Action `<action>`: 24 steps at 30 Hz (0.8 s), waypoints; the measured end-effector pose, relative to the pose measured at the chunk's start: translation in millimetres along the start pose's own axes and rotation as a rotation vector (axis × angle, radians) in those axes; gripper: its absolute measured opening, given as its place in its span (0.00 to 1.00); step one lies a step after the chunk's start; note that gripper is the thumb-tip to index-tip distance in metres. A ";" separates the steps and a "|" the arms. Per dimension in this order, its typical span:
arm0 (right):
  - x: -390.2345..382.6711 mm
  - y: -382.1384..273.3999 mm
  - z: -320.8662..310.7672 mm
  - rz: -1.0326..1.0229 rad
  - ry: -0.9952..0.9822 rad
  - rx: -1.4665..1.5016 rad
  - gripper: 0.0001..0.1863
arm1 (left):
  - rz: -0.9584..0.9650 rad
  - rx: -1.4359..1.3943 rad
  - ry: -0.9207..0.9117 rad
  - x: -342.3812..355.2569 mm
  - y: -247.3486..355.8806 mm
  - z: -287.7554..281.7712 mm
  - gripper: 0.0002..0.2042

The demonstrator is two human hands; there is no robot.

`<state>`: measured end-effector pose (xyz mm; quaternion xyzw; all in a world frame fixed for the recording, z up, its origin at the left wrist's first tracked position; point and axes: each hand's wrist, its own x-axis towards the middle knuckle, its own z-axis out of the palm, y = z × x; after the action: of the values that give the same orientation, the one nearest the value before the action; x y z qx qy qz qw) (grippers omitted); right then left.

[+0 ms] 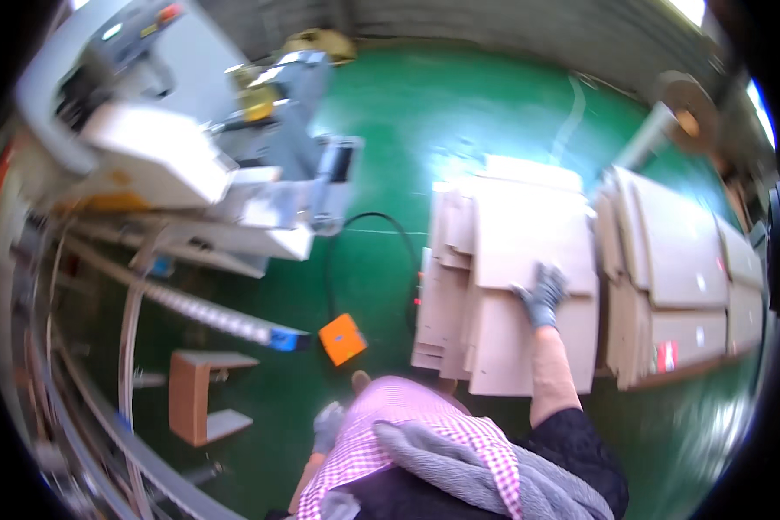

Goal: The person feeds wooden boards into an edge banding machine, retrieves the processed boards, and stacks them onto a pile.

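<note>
My right hand, in a grey work glove, reaches out over a stack of flat beige boards. It rests on the boards with the thumb and fingers apart, near the edge where an upper board overlaps a lower one. My left hand, gloved too, hangs low beside my checked pink apron. Its fingers are too small and blurred to make out, and nothing shows in it.
More stacked boards stand on the right. A grey machine with a white bed fills the left, above a curved metal frame. An orange foot pedal on a black cable lies on the green floor, near a brown U-shaped piece.
</note>
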<state>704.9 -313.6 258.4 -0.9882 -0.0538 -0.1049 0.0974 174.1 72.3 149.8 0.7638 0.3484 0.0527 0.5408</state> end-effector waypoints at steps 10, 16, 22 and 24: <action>36.3 -27.7 -26.3 0.174 -0.224 -0.045 0.56 | -0.525 -0.345 0.238 -20.9 -5.0 13.8 0.11; 35.0 2.9 17.0 0.104 -0.098 -0.186 0.55 | -0.501 -0.368 0.134 -48.0 46.0 -4.8 0.16; 44.6 -49.0 -31.7 0.330 -0.471 -0.294 0.52 | -0.565 -0.472 0.298 -70.4 51.4 -27.5 0.18; 49.4 -70.9 -28.1 0.252 -0.398 -0.306 0.49 | -0.596 -0.544 0.402 -83.0 45.1 -36.7 0.18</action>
<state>738.4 -245.9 308.9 -0.9915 0.0677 0.0974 -0.0533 116.3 44.6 228.4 0.4348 0.6246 0.1317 0.6351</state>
